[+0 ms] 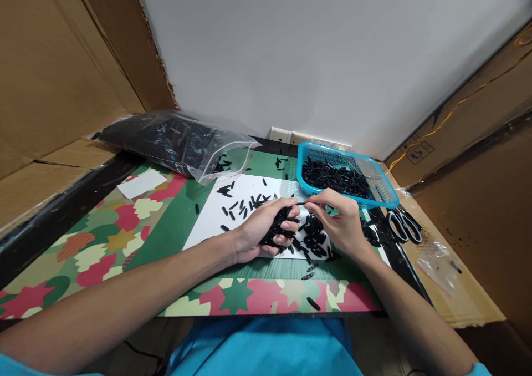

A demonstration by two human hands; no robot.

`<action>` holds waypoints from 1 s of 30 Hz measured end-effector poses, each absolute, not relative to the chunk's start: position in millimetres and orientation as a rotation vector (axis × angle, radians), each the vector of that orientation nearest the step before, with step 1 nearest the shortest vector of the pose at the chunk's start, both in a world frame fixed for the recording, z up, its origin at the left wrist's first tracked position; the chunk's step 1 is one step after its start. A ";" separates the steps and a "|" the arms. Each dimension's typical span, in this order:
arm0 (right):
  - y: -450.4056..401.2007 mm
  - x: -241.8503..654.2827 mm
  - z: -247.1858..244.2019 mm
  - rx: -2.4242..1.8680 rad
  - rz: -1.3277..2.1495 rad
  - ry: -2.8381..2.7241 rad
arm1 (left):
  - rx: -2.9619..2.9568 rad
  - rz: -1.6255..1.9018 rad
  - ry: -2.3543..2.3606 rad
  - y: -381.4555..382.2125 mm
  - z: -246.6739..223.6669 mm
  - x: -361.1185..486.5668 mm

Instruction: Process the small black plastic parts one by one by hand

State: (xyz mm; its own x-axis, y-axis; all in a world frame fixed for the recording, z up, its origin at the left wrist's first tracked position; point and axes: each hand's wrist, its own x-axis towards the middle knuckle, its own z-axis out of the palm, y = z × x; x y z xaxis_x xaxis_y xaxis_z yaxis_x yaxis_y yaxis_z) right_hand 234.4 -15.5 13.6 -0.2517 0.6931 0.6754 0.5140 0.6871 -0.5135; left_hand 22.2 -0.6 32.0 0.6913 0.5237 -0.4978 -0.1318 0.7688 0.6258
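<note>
My left hand (266,225) is wrapped round a bunch of small black pieces (279,229) above a white sheet (208,220). Between the thumb and forefinger of my right hand (338,215) is the end of one thin black piece (301,203); its other end meets the thumb tip of my left hand. Many loose black pieces (315,237) lie on the sheet under and beside both hands. Just behind my right hand stands a blue basket (390,190) holding a heap of black pieces.
A clear zip bag (166,137) full of dark contents lies at the back left, near a white paper piece (142,184). Scissors (404,225) and a small clear bag (438,265) are at the right. Cardboard stands on both sides; a wall is behind.
</note>
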 end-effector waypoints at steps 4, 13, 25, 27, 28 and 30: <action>-14.8 235.2 12.8 -0.936 0.245 -1.927 | 0.597 0.392 0.720 -0.9 31.6 22.7; -16.4 234.8 14.4 -0.945 0.315 -1.933 | 0.581 0.460 0.727 -1.4 34.4 24.5; -15.6 235.5 14.4 -0.955 0.259 -1.969 | 0.577 0.449 0.742 0.1 33.5 24.7; -15.8 235.5 14.6 -0.963 0.257 -1.974 | 0.581 0.446 0.746 0.3 33.8 24.9; -16.0 235.5 14.8 -0.970 0.254 -1.977 | 0.580 0.446 0.747 0.4 33.8 24.9; -16.3 235.5 15.2 -0.984 0.241 -1.986 | 0.575 0.443 0.750 0.8 33.9 25.1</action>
State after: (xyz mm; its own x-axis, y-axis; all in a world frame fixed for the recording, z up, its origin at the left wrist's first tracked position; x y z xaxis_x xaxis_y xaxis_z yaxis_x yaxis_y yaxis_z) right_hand 235.5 -16.3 15.2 -0.2979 0.7191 0.6278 0.5482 0.6673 -0.5042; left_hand 25.1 0.8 33.9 0.6542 0.5633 -0.5047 -0.1700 0.7597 0.6277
